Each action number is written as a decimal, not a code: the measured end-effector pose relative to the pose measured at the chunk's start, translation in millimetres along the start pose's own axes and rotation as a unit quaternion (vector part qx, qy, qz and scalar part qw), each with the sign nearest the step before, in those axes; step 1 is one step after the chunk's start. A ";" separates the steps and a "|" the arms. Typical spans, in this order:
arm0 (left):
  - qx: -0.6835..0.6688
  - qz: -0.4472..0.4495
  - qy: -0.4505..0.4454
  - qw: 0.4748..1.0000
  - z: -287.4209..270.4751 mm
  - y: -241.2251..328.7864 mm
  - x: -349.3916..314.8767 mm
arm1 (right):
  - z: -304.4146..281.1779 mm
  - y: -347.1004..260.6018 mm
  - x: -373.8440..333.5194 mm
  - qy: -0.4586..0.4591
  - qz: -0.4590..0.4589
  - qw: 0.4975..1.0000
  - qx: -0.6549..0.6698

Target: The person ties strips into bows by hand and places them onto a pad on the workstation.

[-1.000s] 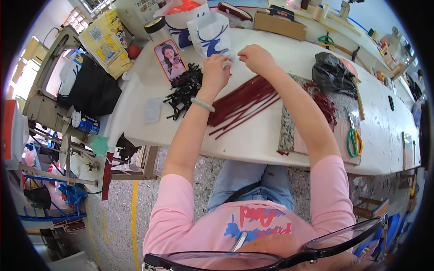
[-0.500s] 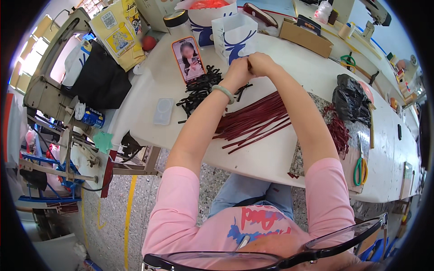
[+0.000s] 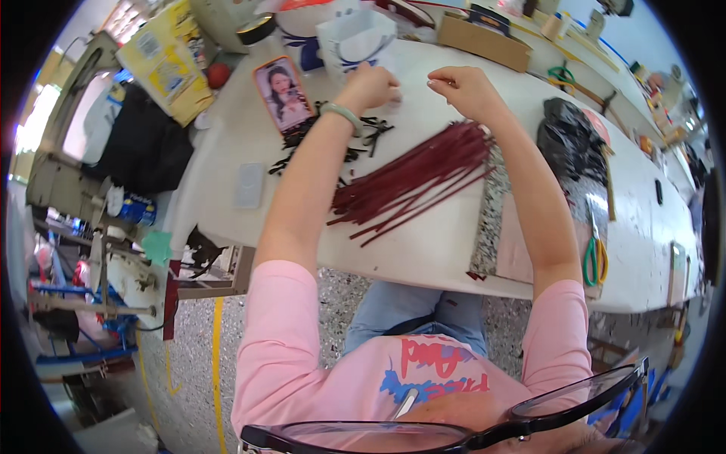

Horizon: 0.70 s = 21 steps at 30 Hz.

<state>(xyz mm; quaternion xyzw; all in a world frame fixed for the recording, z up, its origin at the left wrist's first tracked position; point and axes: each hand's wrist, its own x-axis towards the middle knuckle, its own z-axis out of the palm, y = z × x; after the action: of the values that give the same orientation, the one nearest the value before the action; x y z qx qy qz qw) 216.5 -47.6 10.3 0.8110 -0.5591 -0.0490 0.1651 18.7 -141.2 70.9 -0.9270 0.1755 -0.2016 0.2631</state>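
Note:
Both my hands are raised over the far side of the white table [image 3: 423,261], apart from each other. My left hand [image 3: 370,87] is curled closed in front of a white paper bag [image 3: 344,38], above a pile of black strips [image 3: 370,135]. My right hand [image 3: 467,89] has thumb and fingers drawn together toward the left. Whatever either hand may hold is too small or blurred to make out. Below and between my forearms lies a bundle of long dark-red strips [image 3: 412,178], spread out at its left end.
A phone [image 3: 283,94] stands upright at the back left, a pale flat case [image 3: 248,185] nearer. To the right are a stone slab [image 3: 491,219], a black plastic bag [image 3: 571,140] and scissors [image 3: 595,257]. A sewing machine [image 3: 68,144] stands far left.
My hands were together by the white bag; now they have parted, left hand to the left and right hand to the right. The whole view has shifted slightly.

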 end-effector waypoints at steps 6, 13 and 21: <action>0.122 0.018 -0.095 0.988 -9.9 14.2 14.0 | -26.3 14.5 -69.9 -0.042 -0.014 0.999 0.032; 0.178 0.037 -0.089 0.979 -2.5 21.9 12.2 | 5.7 34.6 -116.1 -0.205 -0.138 0.960 -0.130; 0.008 0.084 0.189 0.978 -23.9 63.0 -51.4 | 5.8 24.0 -130.9 -0.198 -0.206 0.936 -0.204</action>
<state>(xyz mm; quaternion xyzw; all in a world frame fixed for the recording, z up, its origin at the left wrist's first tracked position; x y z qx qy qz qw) 147.7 -15.2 47.7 0.7570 -0.5842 0.1237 0.2652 -96.1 -101.5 16.1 -0.9977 -0.0377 -0.0239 0.0505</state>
